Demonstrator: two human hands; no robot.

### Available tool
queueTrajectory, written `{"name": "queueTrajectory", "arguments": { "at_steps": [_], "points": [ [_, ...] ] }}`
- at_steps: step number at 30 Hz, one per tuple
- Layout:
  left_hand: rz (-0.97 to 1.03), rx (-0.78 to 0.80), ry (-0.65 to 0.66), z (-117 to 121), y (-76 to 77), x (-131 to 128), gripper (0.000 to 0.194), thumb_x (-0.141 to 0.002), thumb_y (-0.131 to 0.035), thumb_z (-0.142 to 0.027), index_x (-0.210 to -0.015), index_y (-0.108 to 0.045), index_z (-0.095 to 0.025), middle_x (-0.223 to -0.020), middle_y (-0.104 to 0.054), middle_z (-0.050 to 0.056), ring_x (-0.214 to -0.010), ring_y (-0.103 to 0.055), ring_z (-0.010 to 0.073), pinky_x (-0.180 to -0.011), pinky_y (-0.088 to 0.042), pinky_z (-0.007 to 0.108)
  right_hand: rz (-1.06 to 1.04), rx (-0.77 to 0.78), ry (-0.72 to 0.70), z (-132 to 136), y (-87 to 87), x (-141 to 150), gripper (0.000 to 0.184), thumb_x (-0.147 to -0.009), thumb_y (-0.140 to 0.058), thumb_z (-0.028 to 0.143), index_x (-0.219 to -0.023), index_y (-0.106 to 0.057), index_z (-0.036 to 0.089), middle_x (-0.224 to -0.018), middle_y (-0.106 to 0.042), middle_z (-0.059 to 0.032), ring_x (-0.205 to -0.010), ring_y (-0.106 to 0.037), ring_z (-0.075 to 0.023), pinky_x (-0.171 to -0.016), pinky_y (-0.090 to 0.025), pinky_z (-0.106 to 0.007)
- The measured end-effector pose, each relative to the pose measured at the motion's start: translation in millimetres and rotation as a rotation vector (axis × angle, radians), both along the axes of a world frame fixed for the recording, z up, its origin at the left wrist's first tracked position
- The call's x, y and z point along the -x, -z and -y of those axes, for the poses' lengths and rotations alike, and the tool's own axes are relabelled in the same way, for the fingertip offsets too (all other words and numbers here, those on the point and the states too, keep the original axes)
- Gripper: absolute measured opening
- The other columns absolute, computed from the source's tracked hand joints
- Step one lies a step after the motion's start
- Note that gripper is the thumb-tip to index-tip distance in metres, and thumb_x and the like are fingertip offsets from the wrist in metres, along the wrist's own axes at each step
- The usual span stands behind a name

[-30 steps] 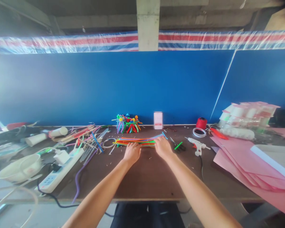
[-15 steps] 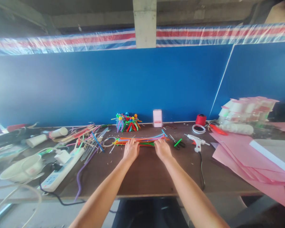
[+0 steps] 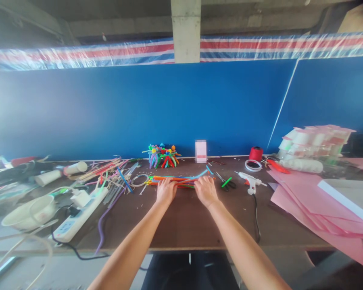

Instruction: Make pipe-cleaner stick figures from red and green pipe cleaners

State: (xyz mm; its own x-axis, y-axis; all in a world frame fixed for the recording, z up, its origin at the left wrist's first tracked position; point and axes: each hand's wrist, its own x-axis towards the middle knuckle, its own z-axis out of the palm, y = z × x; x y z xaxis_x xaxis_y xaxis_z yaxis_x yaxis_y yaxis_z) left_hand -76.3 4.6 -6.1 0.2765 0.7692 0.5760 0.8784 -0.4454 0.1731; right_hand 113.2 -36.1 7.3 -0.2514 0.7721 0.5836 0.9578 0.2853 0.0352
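Observation:
A bundle of colourful pipe cleaners [image 3: 185, 181], with orange, blue, green and red strands, lies crosswise on the table in front of me. My left hand [image 3: 166, 191] grips the bundle towards its left end, fingers curled over it. Towards the other end, my right hand [image 3: 206, 191] is closed on the pipe cleaners, and a light blue strand sticks out past it. Both sets of fingertips are partly hidden. Just right of my right hand are black-handled scissors [image 3: 232, 185] with a short green pipe cleaner [image 3: 226, 182] across them.
Behind the bundle stand several pipe-cleaner figures [image 3: 161, 156]. A glue gun [image 3: 251, 182], a tape roll [image 3: 253, 165], a red spool [image 3: 255, 153] and pink sheets [image 3: 314, 205] are to the right. Leftward lie a power strip [image 3: 75, 221], a bowl [image 3: 30, 213] and loose strips.
My right hand has shifted slightly and turned over the bundle. The strands between my hands have moved a little, with an orange one now nearer me. The view has shifted slightly.

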Motion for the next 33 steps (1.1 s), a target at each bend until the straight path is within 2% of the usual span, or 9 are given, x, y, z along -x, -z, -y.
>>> {"name": "queueTrajectory", "arguments": {
  "at_steps": [3,7,10,13,16,21,26,30,33],
  "points": [
    [0.002,0.011,-0.026,0.5,-1.1,-1.5,0.027,-0.078,-0.045,-0.020,-0.099,-0.060,-0.024,-0.103,-0.059,0.006,-0.097,-0.050,0.0224,-0.090,-0.031,0.039,0.017,0.013,-0.005,-1.2,0.6,0.1,0.020,-0.082,-0.042,0.015,-0.074,-0.060,0.018,-0.081,-0.055,-0.0072,-0.086,-0.043,-0.0214,-0.075,-0.029,-0.034],
    [-0.003,0.014,-0.051,1.0,-2.3,-1.5,0.032,-0.075,-0.047,-0.017,-0.105,-0.058,-0.023,-0.107,-0.056,0.007,-0.100,-0.047,0.0234,-0.090,-0.031,0.038,0.035,0.005,-0.015,-0.3,-0.9,2.2,0.022,-0.084,-0.039,0.012,-0.096,-0.057,0.018,-0.100,-0.053,-0.0088,-0.093,-0.041,-0.0215,-0.081,-0.028,-0.035],
    [-0.010,0.012,-0.049,2.6,-3.4,-0.1,0.031,-0.075,-0.045,-0.016,-0.101,-0.060,-0.022,-0.105,-0.056,0.007,-0.098,-0.048,0.0225,-0.088,-0.032,0.036,0.036,0.006,0.001,-0.3,-0.5,2.6,0.027,-0.084,-0.038,0.014,-0.107,-0.052,0.016,-0.099,-0.054,-0.0101,-0.094,-0.041,-0.0227,-0.082,-0.027,-0.037],
    [-0.013,0.016,-0.047,4.5,-4.7,1.4,0.029,-0.076,-0.043,-0.016,-0.099,-0.061,-0.022,-0.100,-0.057,0.006,-0.095,-0.049,0.0224,-0.086,-0.033,0.036,0.042,0.024,0.014,-1.0,0.9,1.6,0.021,-0.084,-0.039,0.016,-0.094,-0.057,0.016,-0.087,-0.055,-0.0092,-0.086,-0.043,-0.0227,-0.077,-0.029,-0.037],
    [-0.013,0.021,-0.056,5.8,-6.0,1.9,0.031,-0.075,-0.045,-0.017,-0.102,-0.059,-0.021,-0.099,-0.057,0.007,-0.094,-0.049,0.0236,-0.084,-0.034,0.037,0.049,0.037,0.011,-0.8,1.3,0.9,0.018,-0.084,-0.040,0.017,-0.082,-0.058,0.017,-0.086,-0.054,-0.0088,-0.084,-0.043,-0.0223,-0.075,-0.029,-0.035],
    [-0.024,0.031,-0.040,7.3,-8.2,0.6,0.031,-0.075,-0.044,-0.016,-0.100,-0.060,-0.022,-0.098,-0.058,0.006,-0.094,-0.050,0.0219,-0.086,-0.033,0.036,0.047,0.055,-0.005,0.1,1.1,1.8,0.011,-0.080,-0.047,0.020,-0.084,-0.057,0.017,-0.090,-0.054,-0.0081,-0.087,-0.043,-0.0216,-0.076,-0.029,-0.034],
    [-0.003,0.028,-0.099,7.9,-8.4,0.5,0.036,-0.074,-0.045,-0.019,-0.108,-0.055,-0.021,-0.106,-0.056,0.009,-0.100,-0.047,0.0255,-0.089,-0.031,0.040,0.028,0.072,0.012,-1.4,3.4,2.0,0.018,-0.085,-0.040,0.021,-0.080,-0.057,0.017,-0.084,-0.056,-0.0075,-0.082,-0.046,-0.0205,-0.074,-0.029,-0.033],
    [0.075,0.034,-0.244,3.4,-4.9,3.8,0.054,-0.068,-0.048,-0.017,-0.122,-0.041,-0.016,-0.115,-0.050,0.013,-0.110,-0.041,0.0299,-0.093,-0.027,0.047,0.004,0.077,0.033,-1.5,4.1,1.5,0.019,-0.084,-0.038,0.015,-0.090,-0.056,0.016,-0.087,-0.056,-0.0087,-0.082,-0.046,-0.0209,-0.074,-0.029,-0.033],
    [0.078,0.055,-0.265,0.3,-2.0,5.6,0.054,-0.066,-0.046,-0.011,-0.120,-0.044,-0.017,-0.118,-0.050,0.012,-0.116,-0.035,0.0292,-0.096,-0.024,0.048,0.006,0.079,0.021,-1.0,4.1,1.1,0.028,-0.084,-0.036,0.011,-0.105,-0.054,0.018,-0.091,-0.056,-0.0089,-0.085,-0.046,-0.0211,-0.075,-0.029,-0.033]
  ]
}}
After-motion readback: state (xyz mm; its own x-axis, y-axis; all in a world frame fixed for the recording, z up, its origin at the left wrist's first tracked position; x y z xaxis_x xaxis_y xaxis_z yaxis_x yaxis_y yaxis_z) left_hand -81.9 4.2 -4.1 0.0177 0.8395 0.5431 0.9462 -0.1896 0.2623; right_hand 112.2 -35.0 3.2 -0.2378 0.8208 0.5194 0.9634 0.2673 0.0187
